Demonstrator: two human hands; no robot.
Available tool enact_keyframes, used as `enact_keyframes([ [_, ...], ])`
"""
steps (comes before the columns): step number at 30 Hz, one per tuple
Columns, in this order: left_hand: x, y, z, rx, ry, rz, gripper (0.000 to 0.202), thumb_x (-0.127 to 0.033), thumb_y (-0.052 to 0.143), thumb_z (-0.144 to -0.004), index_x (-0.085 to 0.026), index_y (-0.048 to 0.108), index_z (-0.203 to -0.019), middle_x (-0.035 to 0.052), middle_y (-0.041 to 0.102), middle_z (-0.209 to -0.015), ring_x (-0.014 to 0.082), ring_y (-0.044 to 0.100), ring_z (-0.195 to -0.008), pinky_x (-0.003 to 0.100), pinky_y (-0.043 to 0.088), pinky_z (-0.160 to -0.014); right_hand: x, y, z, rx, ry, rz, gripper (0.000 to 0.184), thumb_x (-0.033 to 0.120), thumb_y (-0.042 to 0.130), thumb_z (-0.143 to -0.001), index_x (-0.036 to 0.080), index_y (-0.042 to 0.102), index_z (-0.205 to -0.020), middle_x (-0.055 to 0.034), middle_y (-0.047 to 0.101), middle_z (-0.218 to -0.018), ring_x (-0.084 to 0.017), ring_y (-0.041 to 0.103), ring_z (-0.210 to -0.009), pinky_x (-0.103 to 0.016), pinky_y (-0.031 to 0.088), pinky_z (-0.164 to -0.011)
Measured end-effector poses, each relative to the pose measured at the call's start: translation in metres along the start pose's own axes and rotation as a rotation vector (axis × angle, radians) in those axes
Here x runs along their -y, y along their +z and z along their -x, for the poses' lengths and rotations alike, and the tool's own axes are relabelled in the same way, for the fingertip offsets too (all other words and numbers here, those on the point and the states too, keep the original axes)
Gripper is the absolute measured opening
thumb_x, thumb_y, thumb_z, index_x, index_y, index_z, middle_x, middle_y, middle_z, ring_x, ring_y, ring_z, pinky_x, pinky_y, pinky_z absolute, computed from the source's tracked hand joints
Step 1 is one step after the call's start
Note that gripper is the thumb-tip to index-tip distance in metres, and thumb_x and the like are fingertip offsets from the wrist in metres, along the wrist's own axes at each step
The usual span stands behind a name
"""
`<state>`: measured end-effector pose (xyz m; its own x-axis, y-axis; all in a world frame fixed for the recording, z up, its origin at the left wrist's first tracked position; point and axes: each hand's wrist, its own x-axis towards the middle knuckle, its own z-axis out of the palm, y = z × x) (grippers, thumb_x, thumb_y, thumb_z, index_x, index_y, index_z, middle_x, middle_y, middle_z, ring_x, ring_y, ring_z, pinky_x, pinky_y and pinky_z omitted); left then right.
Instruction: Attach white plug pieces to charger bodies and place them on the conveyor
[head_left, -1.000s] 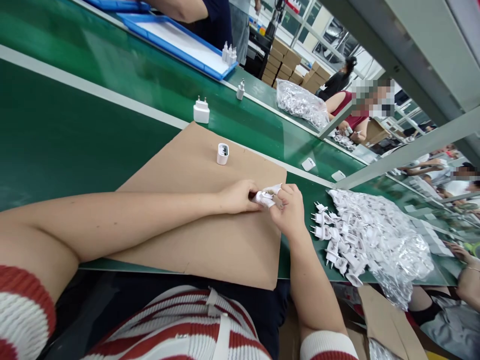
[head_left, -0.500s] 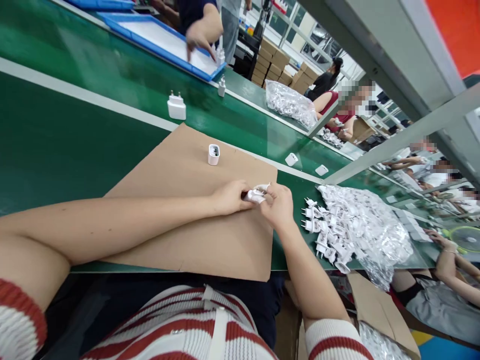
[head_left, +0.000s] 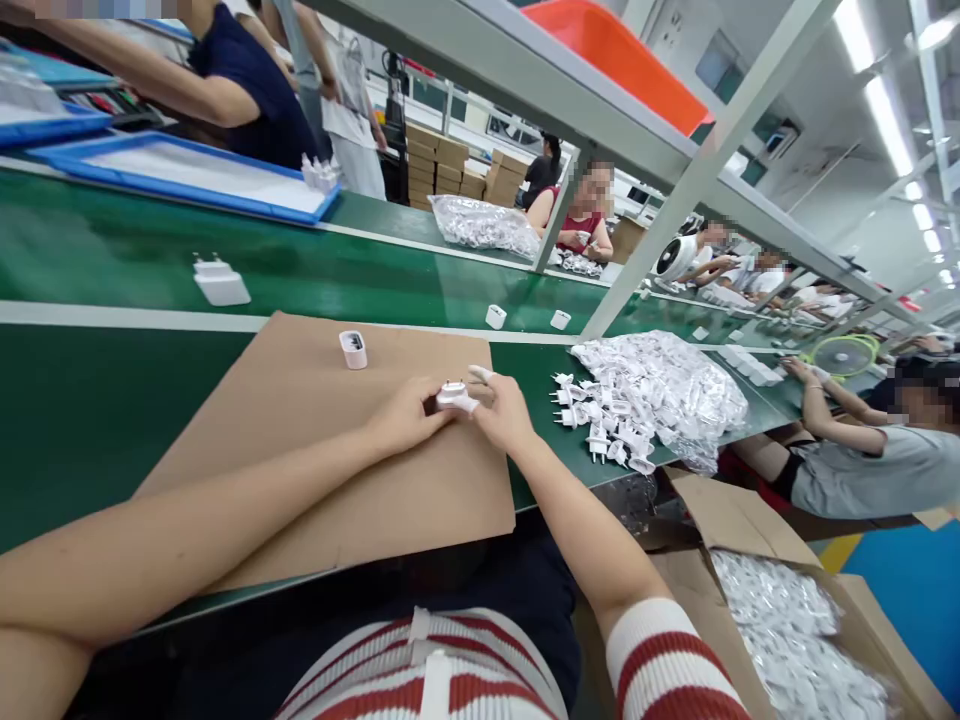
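Note:
My left hand [head_left: 406, 412] and my right hand [head_left: 504, 411] meet over a brown cardboard sheet [head_left: 315, 460] and both pinch one small white plug part [head_left: 453, 397]. White tape wraps a fingertip of my right hand. A white charger shell [head_left: 353, 349] stands upright on the cardboard, a little beyond my left hand. To the right of my right hand lies a heap of white plug parts [head_left: 645, 395] on clear plastic, pins sticking out.
A finished white charger [head_left: 220, 281] lies on the green conveyor belt [head_left: 112, 260], and two small white shells [head_left: 496, 316] sit further along. Blue trays [head_left: 180, 175] and other seated workers line the far side. An open carton of bagged parts [head_left: 787, 630] stands at my lower right.
The camera has lifted and swung right, so the shelf frame and more workers show. My hands stay together on the plug part. The white charger has travelled left along the belt.

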<state>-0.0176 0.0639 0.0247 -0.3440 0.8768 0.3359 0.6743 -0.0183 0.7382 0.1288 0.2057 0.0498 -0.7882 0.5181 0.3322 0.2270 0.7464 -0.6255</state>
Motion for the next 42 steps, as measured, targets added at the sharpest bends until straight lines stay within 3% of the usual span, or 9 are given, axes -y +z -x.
enact_keyframes([
  [3, 0.001, -0.001, 0.001, -0.033, -0.069, -0.017, 0.042, -0.053, 0.067, -0.085, -0.020, 0.072, -0.110, 0.0105, 0.073, -0.105, 0.0293, 0.066, -0.098, 0.042, 0.055, -0.088, -0.020, -0.029, 0.017, -0.139, 0.026, 0.112, 0.043, 0.031, 0.071, -0.088, 0.023, 0.070, -0.130, -0.0127, 0.072, -0.129, -0.032, 0.060, -0.123, -0.051, 0.043, -0.112],
  [7, 0.006, -0.001, -0.001, -0.044, -0.103, 0.041, 0.052, -0.054, 0.075, -0.077, -0.019, 0.071, -0.116, 0.0123, 0.072, -0.114, 0.0311, 0.067, -0.103, 0.044, 0.056, -0.092, -0.026, -0.056, 0.032, -0.238, 0.013, 0.183, 0.022, 0.027, 0.062, -0.091, 0.022, 0.079, -0.104, -0.0121, 0.075, -0.103, -0.032, 0.064, -0.107, -0.054, 0.046, -0.105],
  [10, 0.009, -0.004, -0.004, -0.012, -0.061, -0.005, 0.038, -0.054, 0.072, -0.080, -0.020, 0.073, -0.096, 0.0102, 0.073, -0.098, 0.0313, 0.065, -0.098, 0.045, 0.054, -0.090, -0.008, -0.043, 0.024, -0.107, -0.091, -0.002, 0.024, 0.030, 0.066, -0.090, 0.027, 0.077, -0.111, -0.0082, 0.074, -0.108, -0.027, 0.065, -0.107, -0.047, 0.050, -0.102],
  [12, 0.009, -0.005, -0.005, 0.017, -0.052, 0.026, 0.037, -0.056, 0.071, -0.082, -0.020, 0.072, -0.089, 0.0081, 0.072, -0.090, 0.0290, 0.064, -0.091, 0.042, 0.054, -0.086, 0.006, -0.024, 0.008, -0.008, -0.062, -0.154, 0.035, 0.031, 0.075, -0.083, 0.029, 0.076, -0.117, -0.0070, 0.073, -0.117, -0.025, 0.067, -0.107, -0.043, 0.053, -0.099],
  [17, 0.015, -0.005, -0.005, -0.019, -0.103, 0.186, 0.040, -0.054, 0.063, -0.090, -0.019, 0.066, -0.109, 0.0080, 0.072, -0.102, 0.0262, 0.065, -0.092, 0.040, 0.054, -0.087, 0.021, 0.010, -0.045, 0.200, 0.126, -0.497, 0.020, 0.031, 0.086, -0.067, 0.023, 0.078, -0.083, -0.0038, 0.077, -0.090, -0.021, 0.070, -0.082, -0.038, 0.057, -0.082],
  [22, 0.012, -0.009, -0.005, -0.096, -0.140, 0.363, 0.044, -0.054, 0.053, -0.097, -0.021, 0.056, -0.125, 0.0086, 0.070, -0.116, 0.0249, 0.065, -0.105, 0.039, 0.053, -0.094, 0.023, 0.015, -0.051, 0.054, 0.151, -0.711, 0.026, 0.035, 0.090, -0.063, 0.024, 0.078, -0.083, -0.0035, 0.079, -0.091, -0.022, 0.071, -0.083, -0.034, 0.058, -0.076],
  [29, -0.017, -0.032, -0.003, 0.069, 0.013, 0.000, 0.025, -0.045, 0.042, -0.101, -0.022, 0.049, -0.099, 0.0091, 0.063, -0.099, 0.0245, 0.059, -0.085, 0.038, 0.047, -0.074, 0.019, 0.002, -0.029, -0.008, -0.040, -0.610, 0.010, 0.028, 0.084, -0.075, 0.027, 0.080, -0.085, -0.0026, 0.079, -0.095, -0.023, 0.071, -0.093, -0.039, 0.056, -0.094],
  [37, -0.046, -0.052, -0.001, 0.162, -0.102, -0.255, 0.021, -0.041, 0.039, -0.101, -0.022, 0.044, -0.091, 0.0098, 0.059, -0.091, 0.0242, 0.054, -0.069, 0.036, 0.038, -0.061, 0.028, 0.014, -0.024, 0.016, 0.147, -0.804, 0.019, 0.033, 0.087, -0.068, 0.024, 0.082, -0.084, -0.0020, 0.080, -0.087, -0.023, 0.072, -0.085, -0.036, 0.058, -0.077],
  [42, -0.049, -0.056, 0.003, 0.147, -0.092, -0.228, 0.032, -0.041, 0.038, -0.103, -0.018, 0.047, -0.123, 0.0124, 0.067, -0.103, 0.0283, 0.064, -0.081, 0.038, 0.046, -0.068, 0.030, 0.013, -0.024, 0.046, 0.209, -0.830, 0.029, 0.039, 0.092, -0.062, 0.022, 0.082, -0.083, -0.0034, 0.081, -0.086, -0.025, 0.073, -0.084, -0.035, 0.059, -0.072],
])
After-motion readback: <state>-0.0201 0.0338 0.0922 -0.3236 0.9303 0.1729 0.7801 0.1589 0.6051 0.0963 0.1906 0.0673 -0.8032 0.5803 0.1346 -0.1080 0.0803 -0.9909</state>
